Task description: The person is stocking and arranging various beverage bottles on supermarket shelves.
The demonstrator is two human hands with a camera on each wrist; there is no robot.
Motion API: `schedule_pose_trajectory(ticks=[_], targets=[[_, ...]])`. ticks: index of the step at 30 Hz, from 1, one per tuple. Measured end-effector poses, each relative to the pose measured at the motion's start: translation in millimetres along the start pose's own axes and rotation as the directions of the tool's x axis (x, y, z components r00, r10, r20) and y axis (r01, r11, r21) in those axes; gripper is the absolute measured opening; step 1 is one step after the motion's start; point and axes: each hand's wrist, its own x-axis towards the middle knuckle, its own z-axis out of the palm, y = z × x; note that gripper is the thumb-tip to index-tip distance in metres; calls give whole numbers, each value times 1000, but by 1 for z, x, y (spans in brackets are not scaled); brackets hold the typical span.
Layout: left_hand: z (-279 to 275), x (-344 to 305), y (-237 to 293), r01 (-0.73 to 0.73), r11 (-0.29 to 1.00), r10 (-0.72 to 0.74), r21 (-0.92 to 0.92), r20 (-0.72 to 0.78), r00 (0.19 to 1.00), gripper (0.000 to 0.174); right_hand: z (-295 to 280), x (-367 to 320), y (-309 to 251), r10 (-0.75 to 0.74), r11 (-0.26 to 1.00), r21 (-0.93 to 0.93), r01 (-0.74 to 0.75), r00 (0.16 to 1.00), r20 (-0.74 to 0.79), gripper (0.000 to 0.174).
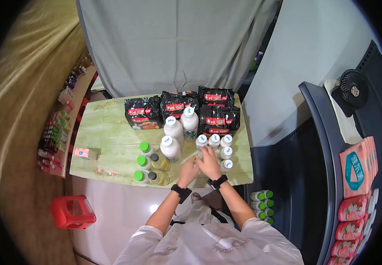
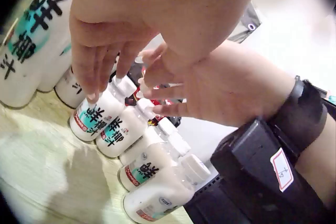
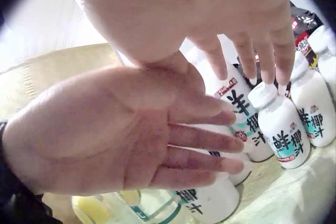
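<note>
My left hand hovers near the table's front edge, fingers straight and nothing in its grasp. Close beside it, my right hand reaches forward with fingers extended. In the right wrist view the right fingertips come right at the white cap of a small coconut juice bottle. Several such small white bottles stand upright in a bent row on the right. Larger white coconut juice bottles stand to the left of the hands. In the left wrist view, the left fingers overlap a small bottle.
Black noodle packs line the back of the table. Green-capped bottles and black-capped yellow drinks stand front left. A pink carton lies at the left edge. A dark shelf stands right; a red stool is left.
</note>
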Motion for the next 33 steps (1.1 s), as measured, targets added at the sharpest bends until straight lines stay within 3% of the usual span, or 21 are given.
schedule_pose_trajectory(ticks=[3,5,11,12,15,16,17,21,23,24,30,33], targets=[[20,36,-20,-6,999,3,-41,-90,996,50,15,30,12,25,993,-115,-38,994,-108,49],[23,55,-21,-39,999,40,10,-150,988,51,19,45,16,60,986,-149,-69,996,-62,51],[26,91,-54,-12,998,16,65,-55,998,61,44,69,44,158,961,-237,-145,987,36,53],[27,91,-55,-24,998,27,64,-51,998,64,53,67,52,104,964,-244,-108,994,-27,50],[35,82,-63,-65,997,67,41,-58,996,71,25,51,24,109,966,-241,-91,992,62,51],[39,78,-72,-89,996,91,26,-79,993,72,29,44,27,7,966,-259,-12,1000,-18,50],[44,73,-81,-111,994,111,10,-101,989,74,31,35,31,3,971,-240,-4,1000,-3,50],[32,31,-44,-93,995,91,-43,-46,995,69,23,9,32,-36,986,-162,35,999,-5,49],[24,17,-42,-184,983,183,-14,-35,982,74,1,-3,15,-56,996,-70,54,998,-29,47],[20,11,-41,-208,978,208,-6,-34,978,76,-10,-8,5,32,999,8,-32,999,-2,48],[1,-25,29,-349,936,348,-45,-31,937,84,-108,-32,-66,34,972,234,-3,991,-126,52],[-17,-55,87,-418,908,418,-25,103,903,82,-147,-61,-98,129,938,341,-63,976,-174,50]])
